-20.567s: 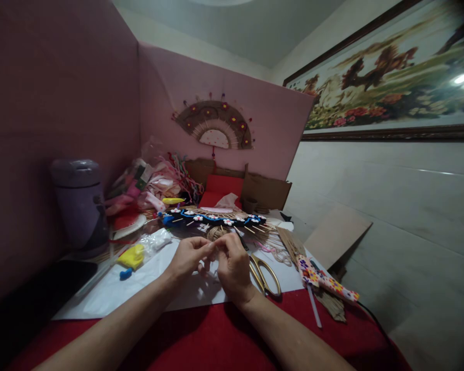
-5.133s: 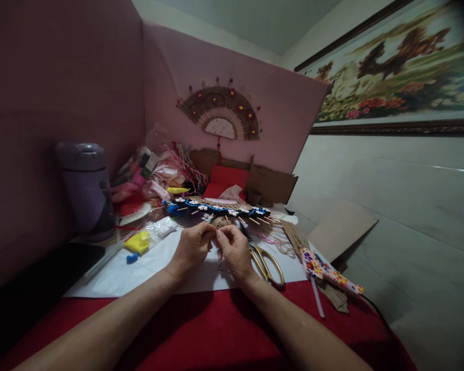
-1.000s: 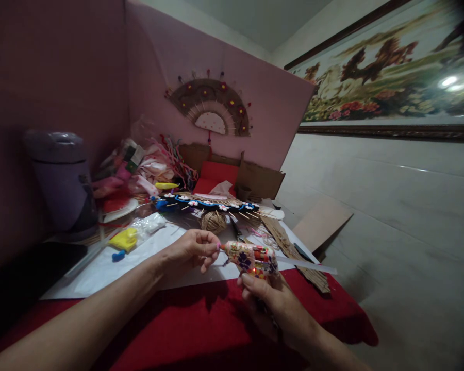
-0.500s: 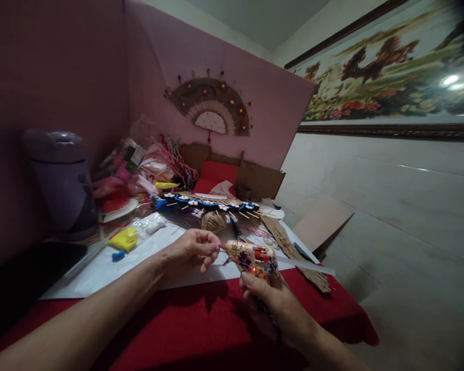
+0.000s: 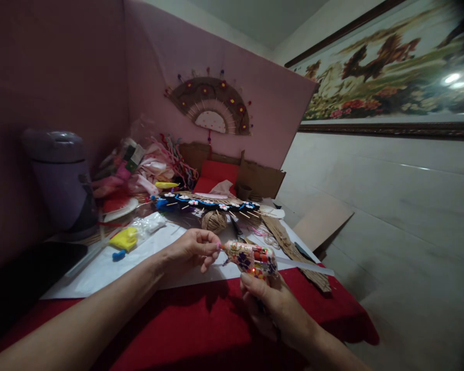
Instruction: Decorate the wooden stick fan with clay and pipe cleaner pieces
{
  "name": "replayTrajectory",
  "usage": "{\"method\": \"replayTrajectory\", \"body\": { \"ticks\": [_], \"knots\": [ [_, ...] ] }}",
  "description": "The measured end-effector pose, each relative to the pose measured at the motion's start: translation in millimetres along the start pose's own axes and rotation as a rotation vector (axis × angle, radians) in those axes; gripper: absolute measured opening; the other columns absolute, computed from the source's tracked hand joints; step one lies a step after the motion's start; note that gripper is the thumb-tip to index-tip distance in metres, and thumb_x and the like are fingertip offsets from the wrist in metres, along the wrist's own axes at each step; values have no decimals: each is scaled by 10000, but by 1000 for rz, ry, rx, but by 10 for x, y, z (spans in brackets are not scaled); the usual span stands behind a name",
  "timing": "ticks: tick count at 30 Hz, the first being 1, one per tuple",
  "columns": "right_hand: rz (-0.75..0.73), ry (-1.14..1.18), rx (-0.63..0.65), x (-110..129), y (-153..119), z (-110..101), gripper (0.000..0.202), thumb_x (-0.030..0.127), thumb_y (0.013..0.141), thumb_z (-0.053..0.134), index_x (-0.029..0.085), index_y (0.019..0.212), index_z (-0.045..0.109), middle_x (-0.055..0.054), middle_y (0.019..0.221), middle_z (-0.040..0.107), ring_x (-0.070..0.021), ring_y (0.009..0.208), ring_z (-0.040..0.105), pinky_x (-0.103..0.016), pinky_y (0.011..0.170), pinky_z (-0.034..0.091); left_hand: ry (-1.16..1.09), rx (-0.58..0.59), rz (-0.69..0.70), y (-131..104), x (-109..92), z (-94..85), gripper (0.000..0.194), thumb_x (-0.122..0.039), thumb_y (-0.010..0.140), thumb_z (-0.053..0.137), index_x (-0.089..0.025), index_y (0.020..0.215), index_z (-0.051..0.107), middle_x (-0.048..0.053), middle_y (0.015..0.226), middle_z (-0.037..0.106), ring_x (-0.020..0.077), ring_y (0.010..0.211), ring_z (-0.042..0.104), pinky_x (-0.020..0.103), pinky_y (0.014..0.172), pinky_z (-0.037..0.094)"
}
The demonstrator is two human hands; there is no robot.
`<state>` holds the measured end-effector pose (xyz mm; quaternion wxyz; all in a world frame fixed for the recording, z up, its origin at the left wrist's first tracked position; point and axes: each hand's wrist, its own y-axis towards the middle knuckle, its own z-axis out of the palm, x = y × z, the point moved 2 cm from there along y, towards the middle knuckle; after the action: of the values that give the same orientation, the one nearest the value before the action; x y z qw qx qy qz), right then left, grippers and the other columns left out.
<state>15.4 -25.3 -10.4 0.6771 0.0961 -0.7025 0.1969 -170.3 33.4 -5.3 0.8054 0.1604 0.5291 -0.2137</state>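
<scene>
My right hand [image 5: 268, 299] is wrapped round a glue gun [image 5: 251, 259] covered in flower decoration, its nozzle pointing left. A long translucent glue stick [image 5: 305, 265] sticks out of the gun's back end. Between thumb and fingertips, my left hand [image 5: 193, 250] pinches a small pink piece [image 5: 218, 246] right at the nozzle tip; its exact shape is too small to make out. Just beyond the hands lie a ball of twine [image 5: 214, 221] and a black fan [image 5: 212, 204] with white flowers and a blue wavy line.
White paper [image 5: 135, 270] covers part of the red tablecloth [image 5: 170, 324]. To the left stand a purple canister [image 5: 64, 190], yellow clay in a bag [image 5: 124, 239] and a blue lump [image 5: 118, 255]. Corrugated cardboard strips [image 5: 294, 252] lie right. A brown fan [image 5: 212, 103] hangs on the pink panel behind.
Almost nothing differs. Both hands, the glue gun and the pink piece stay in the same place, with the piece still at the nozzle.
</scene>
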Motion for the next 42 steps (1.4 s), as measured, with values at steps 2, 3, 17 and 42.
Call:
{"method": "replayTrajectory", "body": {
  "ticks": [2,3,17,42],
  "knots": [
    [-6,-3,6,3,1,0,429,555,755,562,167,590,480,84,351,405,-25,225,279,-138,230,198,-1,2,0,-2,-3,3,207,-243,662,736,-95,701,596,-2,569,599,53,397,499,157,352,394],
    [-9,-3,9,5,2,-1,429,550,753,567,165,584,482,82,352,406,-25,225,282,-138,230,199,-2,4,0,-2,-4,3,198,-237,669,729,-94,702,595,-2,571,599,53,399,501,157,354,396],
    [-10,16,10,-3,6,14,440,549,760,562,169,558,470,85,344,395,-19,223,268,-135,225,197,-9,10,0,5,17,-17,165,-209,675,714,-95,709,600,5,581,607,57,396,509,154,351,413],
    [-29,32,-72,63,9,53,441,574,699,610,164,588,492,79,373,439,-25,239,312,-133,238,217,-96,8,-16,-15,4,9,202,-231,677,737,-103,718,586,-6,575,571,40,404,473,141,350,343]
  ]
}}
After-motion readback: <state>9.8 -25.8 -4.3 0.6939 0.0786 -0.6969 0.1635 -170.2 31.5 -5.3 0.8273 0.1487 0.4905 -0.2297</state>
